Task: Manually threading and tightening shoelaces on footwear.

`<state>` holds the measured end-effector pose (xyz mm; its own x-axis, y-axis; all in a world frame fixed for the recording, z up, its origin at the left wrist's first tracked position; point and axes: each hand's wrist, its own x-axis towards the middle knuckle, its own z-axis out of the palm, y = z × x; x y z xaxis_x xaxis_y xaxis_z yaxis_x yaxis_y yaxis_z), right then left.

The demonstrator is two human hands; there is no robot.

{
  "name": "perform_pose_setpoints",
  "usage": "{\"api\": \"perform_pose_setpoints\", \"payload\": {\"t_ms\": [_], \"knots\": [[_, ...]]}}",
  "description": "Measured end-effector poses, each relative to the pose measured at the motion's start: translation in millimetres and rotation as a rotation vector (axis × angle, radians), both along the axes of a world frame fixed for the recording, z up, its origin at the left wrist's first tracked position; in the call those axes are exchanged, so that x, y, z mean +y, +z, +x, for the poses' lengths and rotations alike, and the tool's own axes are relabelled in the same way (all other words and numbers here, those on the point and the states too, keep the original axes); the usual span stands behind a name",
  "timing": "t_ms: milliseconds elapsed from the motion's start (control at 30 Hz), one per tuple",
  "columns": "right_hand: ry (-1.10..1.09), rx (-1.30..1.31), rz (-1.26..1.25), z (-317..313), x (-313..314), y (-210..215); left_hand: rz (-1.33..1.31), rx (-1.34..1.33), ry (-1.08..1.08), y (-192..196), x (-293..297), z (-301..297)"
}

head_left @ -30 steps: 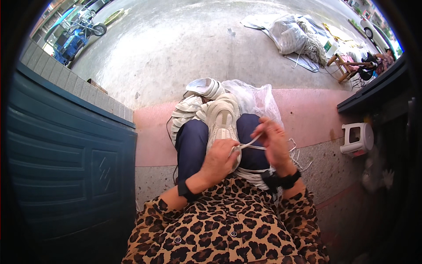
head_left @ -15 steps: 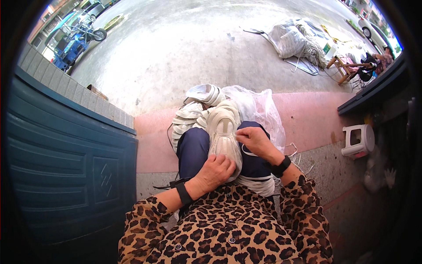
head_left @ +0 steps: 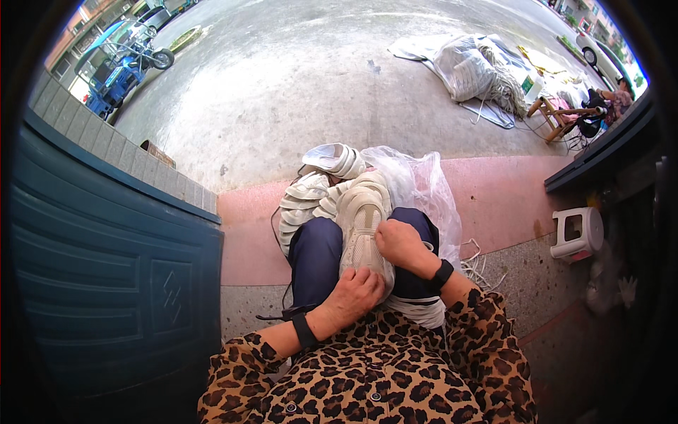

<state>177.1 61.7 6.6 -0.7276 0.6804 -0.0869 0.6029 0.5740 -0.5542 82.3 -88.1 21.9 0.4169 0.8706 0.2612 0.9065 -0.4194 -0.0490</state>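
Note:
A cream mesh shoe upper lies lengthwise on my lap between my knees. My left hand grips its near end with the fingers curled over it. Closed in a pinch, my right hand rests against the upper's right side. A white strand like a shoelace shows beside that hand; what the fingertips hold is hidden. Past my knees sits a pile of similar uppers, one lying at its far end. A bundle of white laces lies over my right thigh.
Clear plastic bags lie beyond my right knee, and loose white cords lie on the floor. A white stool stands at right, a dark blue door at left. Farther off are sacks, a wooden chair and a blue three-wheeler.
My right hand has turned and drawn in over the upper, its fingers now more tucked. My left hand keeps its place on the near end. The whole view has shifted slightly.

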Motion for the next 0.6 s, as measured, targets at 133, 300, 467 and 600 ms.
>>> {"api": "perform_pose_setpoints", "payload": {"t_ms": [133, 300, 467, 600], "knots": [[0.010, -0.005, -0.009, -3.8, 2.2, -6.5, -0.030, -0.027, 0.006, 0.9, -0.2, 1.4], [-0.026, 0.110, -0.139, -0.5, 4.1, 1.3, -0.034, -0.046, -0.004, 0.6, 1.6, -1.0], [-0.002, 0.036, -0.074, -4.4, 3.3, -4.9, -0.034, -0.051, 0.017, 0.8, 1.9, -0.4], [-0.101, 0.173, -0.373, -1.8, 7.9, -5.1, -0.055, -0.041, 0.021, 2.2, 3.3, 0.1]]}}
